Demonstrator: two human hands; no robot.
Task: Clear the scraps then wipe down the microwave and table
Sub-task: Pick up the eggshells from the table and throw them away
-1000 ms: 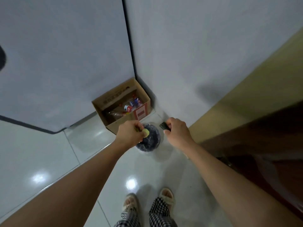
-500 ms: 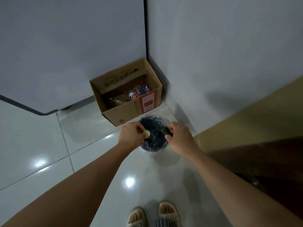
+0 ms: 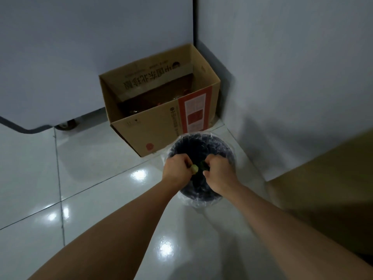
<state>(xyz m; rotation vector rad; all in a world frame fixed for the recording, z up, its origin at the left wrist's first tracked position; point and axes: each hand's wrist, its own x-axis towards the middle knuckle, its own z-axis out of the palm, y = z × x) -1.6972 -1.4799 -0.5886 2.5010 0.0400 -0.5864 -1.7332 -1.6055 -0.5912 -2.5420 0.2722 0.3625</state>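
Note:
A round dark waste bin [image 3: 201, 146] lined with a clear plastic bag stands on the white tiled floor. Both my hands hover over its opening, close together. My left hand [image 3: 177, 171] grips a pale yellow-green scrap [image 3: 194, 168] that sticks out past the fingers. My right hand [image 3: 218, 174] grips a dark green scrap [image 3: 203, 165], mostly hidden by the curled fingers. The two scraps nearly touch above the bin's middle. The microwave and the table's top are out of view.
An open cardboard box [image 3: 161, 126] holding bottles stands just behind the bin in the wall corner. A white appliance on castors [image 3: 66, 125] stands at the left. A wooden furniture side [image 3: 323, 188] runs along the right. Glossy floor tiles spread left and toward me.
I have leaned closer, so bin and box look larger. Both hands moved inward over the bin's opening, bringing the two scraps together. My feet have dropped out of view.

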